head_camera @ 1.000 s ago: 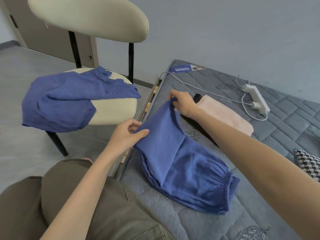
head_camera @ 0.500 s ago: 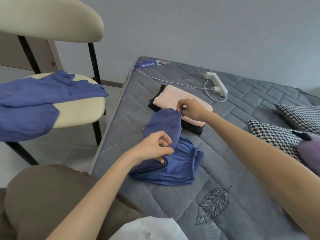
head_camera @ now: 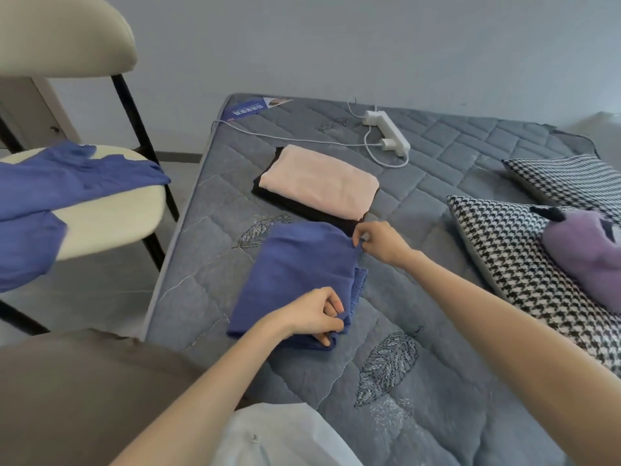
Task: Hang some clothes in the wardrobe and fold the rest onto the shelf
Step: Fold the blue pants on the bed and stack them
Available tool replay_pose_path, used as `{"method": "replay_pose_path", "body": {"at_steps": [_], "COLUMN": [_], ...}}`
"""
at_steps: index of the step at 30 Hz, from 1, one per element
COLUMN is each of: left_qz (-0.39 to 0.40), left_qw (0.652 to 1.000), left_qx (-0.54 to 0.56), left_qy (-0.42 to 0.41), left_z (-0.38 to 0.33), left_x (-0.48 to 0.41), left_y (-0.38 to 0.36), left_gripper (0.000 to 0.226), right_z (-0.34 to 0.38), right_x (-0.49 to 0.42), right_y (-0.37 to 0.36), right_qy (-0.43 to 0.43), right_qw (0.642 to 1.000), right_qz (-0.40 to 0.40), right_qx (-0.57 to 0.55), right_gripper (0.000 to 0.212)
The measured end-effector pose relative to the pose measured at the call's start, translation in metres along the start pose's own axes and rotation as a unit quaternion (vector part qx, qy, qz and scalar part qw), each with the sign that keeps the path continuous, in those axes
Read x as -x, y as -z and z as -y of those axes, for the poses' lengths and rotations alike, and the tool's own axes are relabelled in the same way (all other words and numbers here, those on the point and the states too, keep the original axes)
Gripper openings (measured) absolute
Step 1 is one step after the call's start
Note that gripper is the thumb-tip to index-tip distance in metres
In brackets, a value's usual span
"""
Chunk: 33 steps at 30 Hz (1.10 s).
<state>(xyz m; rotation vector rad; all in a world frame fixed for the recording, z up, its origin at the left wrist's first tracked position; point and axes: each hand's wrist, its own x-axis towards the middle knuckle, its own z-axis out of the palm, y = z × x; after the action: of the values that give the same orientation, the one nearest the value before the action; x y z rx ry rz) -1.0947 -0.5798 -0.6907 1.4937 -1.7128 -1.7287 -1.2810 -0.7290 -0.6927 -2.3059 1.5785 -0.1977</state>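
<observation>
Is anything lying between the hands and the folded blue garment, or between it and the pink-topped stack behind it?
Nothing visible. The left hand and right hand pinch the right edge of the blue garment, and the pink-topped stack lies right behind it with nothing between. The wardrobe shelf is out of view.

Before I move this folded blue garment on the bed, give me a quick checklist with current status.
1. Left hand grips the near corner of the blue garment: ok.
2. Right hand pinches its far corner: ok.
3. Edges lined up: not ok, an elastic hem sticks out on the right side.
4. Pink stack beside it is tidy: ok.
5. Cable lies apart from the stack: ok.
6. Shelf reachable: cannot tell, not in view.
</observation>
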Motion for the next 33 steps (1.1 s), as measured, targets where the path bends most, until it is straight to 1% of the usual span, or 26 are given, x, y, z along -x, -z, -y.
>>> {"method": "replay_pose_path", "body": {"at_steps": [2,3,5,7,9,11,13,15,17,20,22,24,27,30,33], "left_qz": [0.017,0.012,-0.035,-0.132,-0.262,-0.372,-0.425,-0.44,-0.443,-0.417,-0.397,-0.388,-0.385,-0.391,-0.391], "left_qw": [1.0,1.0,0.999,0.989,0.962,0.924,0.901,0.892,0.89,0.906,0.916,0.92,0.92,0.917,0.917], "left_qx": [0.003,0.001,-0.013,-0.04,-0.064,-0.071,-0.084,-0.087,-0.064,0.008,0.029,0.048,0.067,0.057,0.047], "left_qy": [0.005,0.001,-0.022,-0.047,-0.051,-0.041,-0.005,0.054,0.09,0.067,0.051,0.035,0.033,0.043,0.055], "left_z": [0.003,0.005,0.007,0.01,0.016,0.028,0.045,0.064,0.079,0.088,0.09,0.094,0.103,0.106,0.107], "left_x": [-0.001,-0.001,-0.003,-0.004,-0.004,0.0,0.001,0.001,0.001,0.001,0.004,0.006,0.008,0.006,0.004], "left_y": [-0.004,-0.003,0.005,0.018,0.031,0.044,0.057,0.066,0.071,0.069,0.066,0.066,0.071,0.073,0.075], "left_gripper": [0.018,0.02,0.017,0.011,0.012,0.013,0.012,0.011,0.019,0.03,0.028,0.021,0.011,0.02,0.021], "right_z": [-0.006,-0.008,-0.005,0.004,0.02,0.039,0.057,0.072,0.083,0.097,0.104,0.108,0.109,0.107,0.104], "right_x": [0.002,0.003,0.008,0.01,0.01,0.004,-0.007,-0.025,-0.044,-0.068,-0.08,-0.088,-0.094,-0.096,-0.098], "right_y": [-0.008,-0.012,-0.017,-0.021,-0.026,-0.032,-0.037,-0.044,-0.05,-0.057,-0.062,-0.067,-0.071,-0.069,-0.072], "right_qy": [-0.025,-0.039,-0.047,-0.017,0.022,0.055,0.079,0.088,0.073,0.027,0.0,-0.012,0.012,0.012,-0.015], "right_qw": [1.0,0.999,0.998,0.995,0.991,0.989,0.988,0.99,0.994,0.997,0.998,0.998,0.998,0.999,0.999], "right_qz": [0.013,0.009,-0.029,-0.092,-0.125,-0.121,-0.103,-0.071,-0.03,0.01,0.027,0.039,0.022,-0.021,-0.036], "right_qx": [-0.011,-0.014,-0.014,-0.016,-0.038,-0.065,-0.081,-0.08,-0.078,-0.076,-0.054,-0.046,-0.054,-0.038,-0.02], "right_gripper": [0.03,0.031,0.029,0.027,0.027,0.026,0.026,0.026,0.029,0.035,0.033,0.028,0.02,0.017,0.016]}}
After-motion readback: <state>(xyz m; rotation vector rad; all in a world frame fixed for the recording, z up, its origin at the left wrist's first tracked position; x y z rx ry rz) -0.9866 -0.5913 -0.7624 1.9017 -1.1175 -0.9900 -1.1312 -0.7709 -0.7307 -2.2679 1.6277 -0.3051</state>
